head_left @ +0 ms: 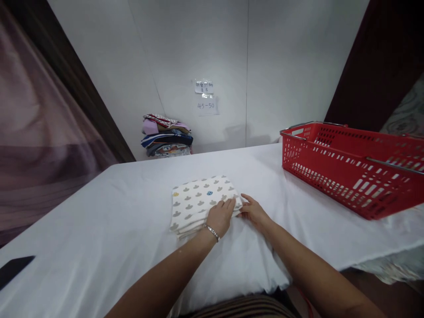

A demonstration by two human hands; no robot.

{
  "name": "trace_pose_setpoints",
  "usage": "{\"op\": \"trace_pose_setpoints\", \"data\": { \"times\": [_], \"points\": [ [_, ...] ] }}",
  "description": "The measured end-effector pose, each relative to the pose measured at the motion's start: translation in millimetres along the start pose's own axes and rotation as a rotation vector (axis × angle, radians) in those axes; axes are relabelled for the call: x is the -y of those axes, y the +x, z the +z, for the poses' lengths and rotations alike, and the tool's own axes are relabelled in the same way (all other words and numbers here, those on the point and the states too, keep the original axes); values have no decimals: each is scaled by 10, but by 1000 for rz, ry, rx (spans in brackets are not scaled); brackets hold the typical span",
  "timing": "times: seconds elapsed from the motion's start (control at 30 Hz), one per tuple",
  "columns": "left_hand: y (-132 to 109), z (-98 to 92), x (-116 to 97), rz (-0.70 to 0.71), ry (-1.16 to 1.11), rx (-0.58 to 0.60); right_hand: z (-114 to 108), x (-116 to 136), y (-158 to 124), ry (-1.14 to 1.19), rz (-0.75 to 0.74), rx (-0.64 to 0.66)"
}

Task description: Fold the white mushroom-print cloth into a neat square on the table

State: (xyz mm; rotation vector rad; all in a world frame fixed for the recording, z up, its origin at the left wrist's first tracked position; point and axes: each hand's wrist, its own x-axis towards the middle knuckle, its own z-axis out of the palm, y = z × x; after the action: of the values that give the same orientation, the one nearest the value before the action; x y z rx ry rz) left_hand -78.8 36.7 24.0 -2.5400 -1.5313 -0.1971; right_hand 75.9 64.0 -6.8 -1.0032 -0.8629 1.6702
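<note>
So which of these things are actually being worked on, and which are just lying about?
In hand: folded patterned cloth, under the left hand and touched by the right hand.
Lying about: red basket, stack of folded clothes, paper notes on the wall, dark flat object at far left.

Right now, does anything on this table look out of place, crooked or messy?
Nothing stands out. The folded patterned cloth lies neat under the left hand, right hand at its edge. The red basket and the stack of folded clothes sit tidy; only the white table cover wrinkles slightly.
</note>
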Motion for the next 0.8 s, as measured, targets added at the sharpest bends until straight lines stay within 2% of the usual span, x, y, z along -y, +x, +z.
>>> {"op": "trace_pose_setpoints", "data": {
  "times": [0.2,0.4,0.5,0.63,0.8],
  "points": [
    [-50,100,-72,-1,53,8,-40,78,-28,68,61,65],
    [-68,88,-102,8,34,-6,65,101,-38,-172,18,-63],
    [-94,61,-104,10,-14,-13,66,78,-34,-240,-6,-78],
    [-211,2,6,-21,-84,-55,-23,21,-5,-316,-7,-98],
    [-475,-76,200,-109,-91,-39,-73,8,38,-404,27,-71]
  ]
}}
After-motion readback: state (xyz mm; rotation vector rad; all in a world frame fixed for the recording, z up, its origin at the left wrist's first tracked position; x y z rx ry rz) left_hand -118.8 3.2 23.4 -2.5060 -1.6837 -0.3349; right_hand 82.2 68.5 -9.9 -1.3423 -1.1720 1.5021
